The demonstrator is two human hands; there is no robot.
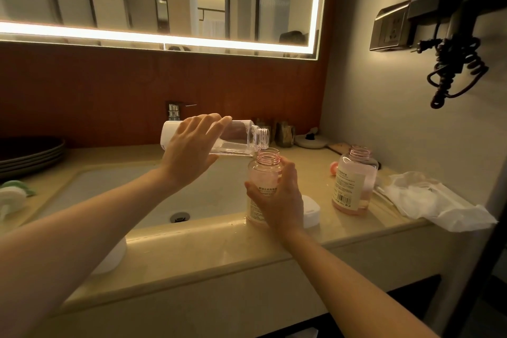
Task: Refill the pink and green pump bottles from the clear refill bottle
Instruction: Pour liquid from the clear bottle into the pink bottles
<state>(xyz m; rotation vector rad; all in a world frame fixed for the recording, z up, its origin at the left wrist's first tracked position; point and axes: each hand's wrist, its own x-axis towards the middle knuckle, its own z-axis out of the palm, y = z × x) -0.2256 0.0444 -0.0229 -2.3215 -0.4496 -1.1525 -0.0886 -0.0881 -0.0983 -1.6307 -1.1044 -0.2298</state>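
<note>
At the nine o'clock edge a green-and-white object [13, 192] is cut off by the frame, too little of it showing to tell what it is. A white round thing [112, 255] lies half hidden under the left forearm. The left hand [189, 151] grips the clear refill bottle [236, 140] from above, fingers curled over its middle and covering most of its white label. The bottle lies tipped almost flat above the sink [109, 186], its threaded mouth toward three o'clock, a shallow pool of clear liquid along its lower side. The mouth hangs just over the open neck of the pink bottle [264, 170] – whether they touch, or liquid runs, I cannot tell. The right hand [277, 200] wraps fingers and thumb round that bottle's lower half, hiding it; it stands upright on the tabletop [219, 250] at the drain's three o'clock. Farther toward three o'clock stands a second pink bottle [354, 181], its neck open – pale above, deeper pink at the base.
</note>
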